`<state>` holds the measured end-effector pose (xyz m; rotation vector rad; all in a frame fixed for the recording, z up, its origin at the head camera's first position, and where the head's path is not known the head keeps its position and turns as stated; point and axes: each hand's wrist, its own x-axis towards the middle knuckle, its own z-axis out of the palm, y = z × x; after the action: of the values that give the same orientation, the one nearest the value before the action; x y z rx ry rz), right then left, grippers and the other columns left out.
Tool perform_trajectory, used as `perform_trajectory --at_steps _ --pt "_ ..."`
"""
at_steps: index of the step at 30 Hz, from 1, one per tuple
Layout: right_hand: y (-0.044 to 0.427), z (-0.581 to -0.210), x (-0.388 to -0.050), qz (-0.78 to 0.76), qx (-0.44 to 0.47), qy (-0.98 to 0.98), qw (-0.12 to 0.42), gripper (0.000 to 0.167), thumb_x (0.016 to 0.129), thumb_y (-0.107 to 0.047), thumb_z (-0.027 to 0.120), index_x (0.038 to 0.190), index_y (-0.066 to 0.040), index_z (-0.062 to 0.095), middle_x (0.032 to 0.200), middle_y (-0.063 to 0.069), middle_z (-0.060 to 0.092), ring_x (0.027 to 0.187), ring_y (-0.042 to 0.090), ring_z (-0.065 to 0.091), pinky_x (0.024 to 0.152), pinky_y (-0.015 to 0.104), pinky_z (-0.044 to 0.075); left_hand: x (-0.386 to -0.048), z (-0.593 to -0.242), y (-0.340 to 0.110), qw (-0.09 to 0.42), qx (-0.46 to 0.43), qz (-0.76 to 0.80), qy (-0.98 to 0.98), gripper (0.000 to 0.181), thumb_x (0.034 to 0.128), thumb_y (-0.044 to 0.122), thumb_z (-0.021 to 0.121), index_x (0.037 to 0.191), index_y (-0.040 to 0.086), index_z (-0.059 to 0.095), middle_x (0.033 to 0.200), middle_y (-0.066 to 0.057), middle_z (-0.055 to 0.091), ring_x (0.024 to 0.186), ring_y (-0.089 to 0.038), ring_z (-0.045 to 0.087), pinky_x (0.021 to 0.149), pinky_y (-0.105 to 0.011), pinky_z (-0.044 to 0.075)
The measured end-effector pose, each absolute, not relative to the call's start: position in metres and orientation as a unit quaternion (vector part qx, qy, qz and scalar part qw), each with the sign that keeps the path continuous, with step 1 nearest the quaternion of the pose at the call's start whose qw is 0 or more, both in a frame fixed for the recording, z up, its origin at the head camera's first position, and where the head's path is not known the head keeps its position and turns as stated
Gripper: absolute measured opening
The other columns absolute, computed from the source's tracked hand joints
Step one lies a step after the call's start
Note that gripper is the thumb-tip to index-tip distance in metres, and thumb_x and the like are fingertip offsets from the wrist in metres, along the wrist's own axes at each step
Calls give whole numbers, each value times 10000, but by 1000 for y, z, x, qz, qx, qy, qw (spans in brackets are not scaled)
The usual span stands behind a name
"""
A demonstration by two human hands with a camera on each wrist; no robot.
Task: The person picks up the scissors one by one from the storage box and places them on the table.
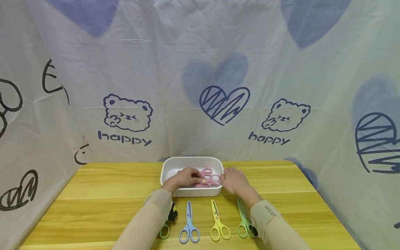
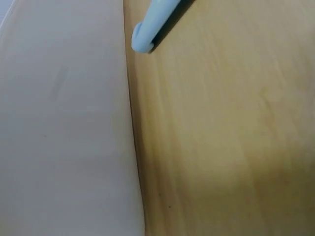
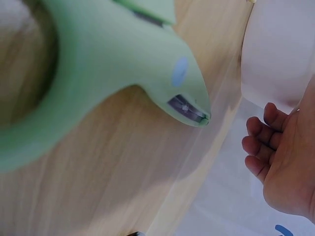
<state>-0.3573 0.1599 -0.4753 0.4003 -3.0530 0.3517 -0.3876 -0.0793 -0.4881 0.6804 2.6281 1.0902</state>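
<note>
In the head view, the left hand [image 1: 186, 177] reaches into a white bin [image 1: 197, 192], its fingers bent over the blade end of pink scissors [image 1: 207, 181]; the fingertips are partly hidden. Other pink scissors lie under and behind them. Outside the bin, the right hand [image 1: 233, 178] touches its right wall. The right wrist view shows that hand [image 3: 288, 152] with loosely bent fingers beside the white bin [image 3: 278, 54]. The left hand is outside the left wrist view, where the bin wall [image 2: 69, 118] fills the left side.
On the wooden table in front of the bin lie blue scissors [image 1: 189, 225], yellow scissors [image 1: 219, 224] and green scissors [image 1: 243, 220]. Another green handle [image 1: 164, 231] shows beside the left sleeve. A printed cloth [image 1: 175, 139] hangs behind the table.
</note>
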Motion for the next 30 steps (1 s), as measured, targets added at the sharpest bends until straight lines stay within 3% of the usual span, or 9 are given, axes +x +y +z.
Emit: perform_trajectory --at_steps 12,30 --pt "159 -472 -355 113 129 -985 16 486 1083 -293 404 1385 44 581 1392 212 612 1319 397 526 1148 545 359 -388 -486 -82 110 230 406 878 103 986 99 697 1053 40 748 918 -15 678 858 -131 553 818 -287 465" --pt "158 -474 -356 117 120 -986 9 508 1080 -301 393 1403 52 564 1410 214 597 1336 390 509 1155 545 351 -390 -479 -91 105 231 409 876 95 986 87 685 1042 28 734 950 -31 693 864 -118 574 802 -268 492"
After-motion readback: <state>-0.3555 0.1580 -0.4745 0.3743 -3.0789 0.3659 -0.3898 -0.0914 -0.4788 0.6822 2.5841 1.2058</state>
